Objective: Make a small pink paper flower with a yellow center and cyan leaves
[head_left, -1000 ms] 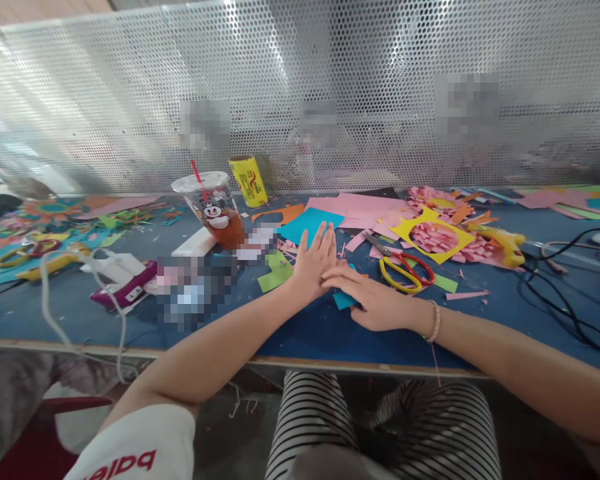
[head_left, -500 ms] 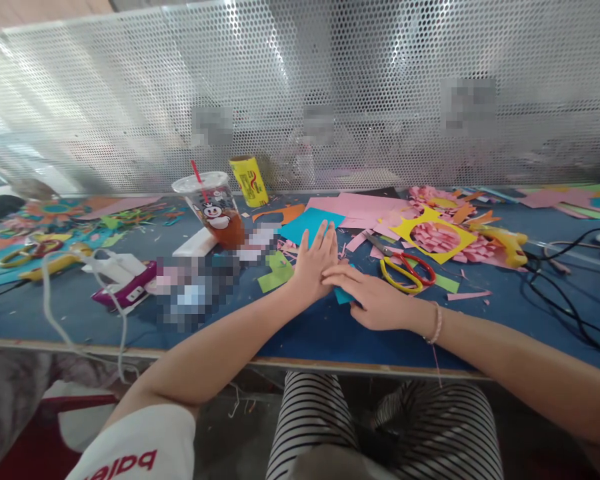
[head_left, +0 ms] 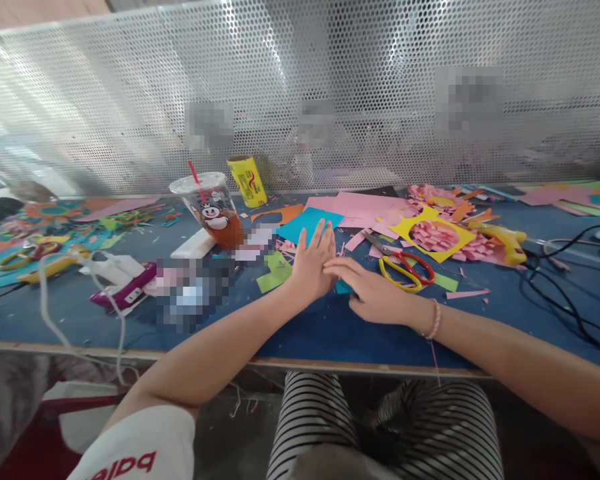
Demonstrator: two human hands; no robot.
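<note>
My left hand [head_left: 314, 267] lies on the desk, palm down, with its fingers stretched out and apart. Its fingertips reach the near edge of a large blue sheet of paper [head_left: 307, 223]. My right hand [head_left: 373, 290], a beaded bracelet at its wrist, has its fingers extended toward the left hand, their tips touching its edge. Between the hands a small piece of blue paper [head_left: 343, 287] shows, mostly covered by them. Just right of there lie scissors [head_left: 405, 265] with red and yellow handles. Green paper scraps [head_left: 275, 272] are left of my left hand.
A plastic cup of reddish drink [head_left: 215, 213] and a yellow roll [head_left: 247, 181] stand behind. To the left are a purple-and-white power strip [head_left: 125, 287] and its cable. Rightward lie pink fringed paper [head_left: 443, 240], a yellow glue gun [head_left: 500, 243] and black cables [head_left: 555, 293]. Perforated metal [head_left: 360, 100] closes the back.
My right hand has shifted slightly, and less of the small blue paper shows between the hands. My left hand stays nearly still, fingers spread. The view has moved a little.
</note>
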